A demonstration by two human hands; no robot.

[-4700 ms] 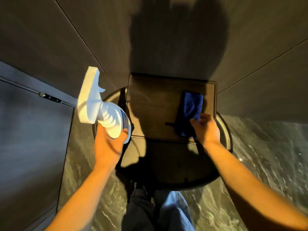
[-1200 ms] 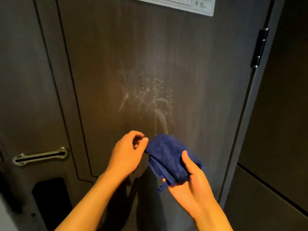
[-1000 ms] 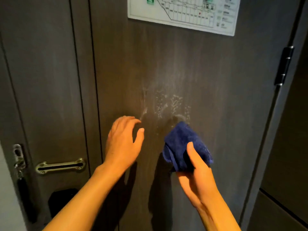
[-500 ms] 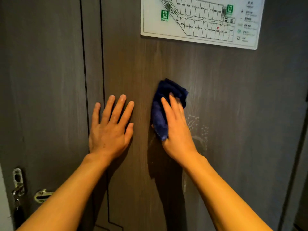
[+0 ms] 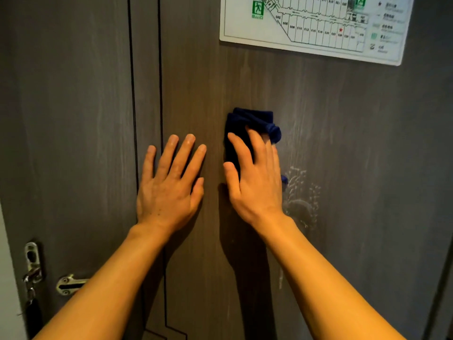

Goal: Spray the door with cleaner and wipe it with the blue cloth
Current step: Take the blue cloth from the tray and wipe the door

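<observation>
At the far left edge, a metal latch plate (image 5: 33,262) with a chain is showing low on the frame, and beside it a metal door guard bar (image 5: 69,284) is peeking out from behind the left forearm. The dark wood-grain door (image 5: 85,119) is filling nearly the whole view, with two thin vertical grooves running down its left part. The left hand (image 5: 171,185) is lying flat and open against the door, fingers spread and pointing up, grasping nothing, with the little finger reaching across the right-hand groove. Just to its right, not touching it, the right hand (image 5: 255,180) is pressing the blue cloth (image 5: 247,123) against the door, palm and fingers laid flat over the cloth rather than curled around it. The cloth is bunched, sticking out above the fingertips and past them to the right, and a small corner is showing at the outer edge of the hand. Right of that hand, whitish cleaner spray marks (image 5: 300,192) are sitting on the door surface. Above, at the upper right, a white evacuation plan sign (image 5: 313,25) is fixed to the door
</observation>
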